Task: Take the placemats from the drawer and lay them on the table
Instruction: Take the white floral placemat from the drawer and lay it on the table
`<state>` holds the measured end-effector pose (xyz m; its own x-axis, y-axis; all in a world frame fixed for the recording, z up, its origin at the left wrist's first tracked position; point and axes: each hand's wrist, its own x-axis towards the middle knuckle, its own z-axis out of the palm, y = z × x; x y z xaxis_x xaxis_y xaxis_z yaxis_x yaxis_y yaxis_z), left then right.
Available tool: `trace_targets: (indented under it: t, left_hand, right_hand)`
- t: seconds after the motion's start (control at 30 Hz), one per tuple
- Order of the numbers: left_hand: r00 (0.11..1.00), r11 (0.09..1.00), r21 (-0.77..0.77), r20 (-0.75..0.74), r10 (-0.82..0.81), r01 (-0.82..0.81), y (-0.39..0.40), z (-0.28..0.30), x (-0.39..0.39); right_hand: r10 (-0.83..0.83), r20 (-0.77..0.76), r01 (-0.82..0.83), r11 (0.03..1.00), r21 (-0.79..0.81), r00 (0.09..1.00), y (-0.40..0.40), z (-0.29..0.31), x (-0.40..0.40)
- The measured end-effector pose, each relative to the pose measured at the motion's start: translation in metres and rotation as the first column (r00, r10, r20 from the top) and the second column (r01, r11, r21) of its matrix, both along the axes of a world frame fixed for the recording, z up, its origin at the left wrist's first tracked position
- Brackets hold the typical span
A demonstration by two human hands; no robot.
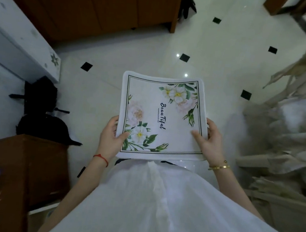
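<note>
Placemat: a white square placemat (162, 117) with a thin dark double border, white and pale pink flowers with green leaves in two opposite corners, and the script word "Beautiful" running down its middle. It is held flat and face up in front of the person's body, above the floor, not resting on any surface. Whether more than one mat is stacked there cannot be told.

Left hand: the left hand (111, 137) grips the placemat's near left edge, thumb lying on top over the printed flowers, fingers curled underneath. A red string bracelet (101, 158) circles that wrist.

Right hand: the right hand (210, 140) grips the placemat's near right edge, thumb pressed on the top face just inside the border, fingers wrapped round the edge. A gold bangle (218, 167) sits on that wrist.

Clothing: a white garment (157, 207) fills the view just below the placemat.

Floor: glossy white tiled floor (155, 50) with small black diamond insets, directly beneath and beyond the placemat.

Wooden cabinet: a brown wooden cabinet (96, 4) stands well beyond the placemat, to its upper left.

Dark wooden unit: a dark brown wooden unit (20, 168) sits left of the placemat, near the left forearm.

Black items: black objects (41, 111) lie on the floor left of the placemat; their kind cannot be told.

Beige clutter: pale beige fabric and stick-like pieces (287, 139) are heaped to the right of the placemat, blurred.
</note>
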<state>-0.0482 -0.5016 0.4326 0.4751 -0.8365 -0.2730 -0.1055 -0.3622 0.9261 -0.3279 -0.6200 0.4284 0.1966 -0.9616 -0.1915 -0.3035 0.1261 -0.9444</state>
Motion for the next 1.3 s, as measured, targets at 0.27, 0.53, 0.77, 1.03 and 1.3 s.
trace_targets:
  t: [0.27, 0.53, 0.77, 1.03, 1.3]
  left_hand:
    - [0.988, 0.989, 0.026, 0.052, -0.146, 0.145, -0.142, -0.007, 0.002]
    - [0.955, 0.958, 0.016, 0.069, -0.287, 0.286, -0.322, -0.013, 0.014]
    - [0.876, 0.881, 0.022, 0.094, -0.472, 0.472, -0.496, 0.005, 0.025]
    - [0.785, 0.788, 0.067, 0.068, -0.616, 0.612, -0.654, 0.005, -0.011]
    - [0.728, 0.731, 0.045, 0.070, -0.682, 0.681, -0.836, -0.004, -0.105]
  right_hand:
    - [-0.181, 0.021, 0.180, 0.983, 0.041, 0.983, -0.088, -0.012, -0.014]
    - [-0.325, 0.020, 0.324, 0.946, 0.030, 0.946, -0.222, -0.022, -0.007]
    - [-0.509, 0.014, 0.509, 0.861, 0.011, 0.861, -0.340, -0.019, 0.006]
    - [-0.656, 0.021, 0.655, 0.754, 0.044, 0.754, -0.444, -0.016, -0.017]
    - [-0.759, 0.056, 0.758, 0.651, 0.036, 0.649, -0.595, -0.017, -0.094]
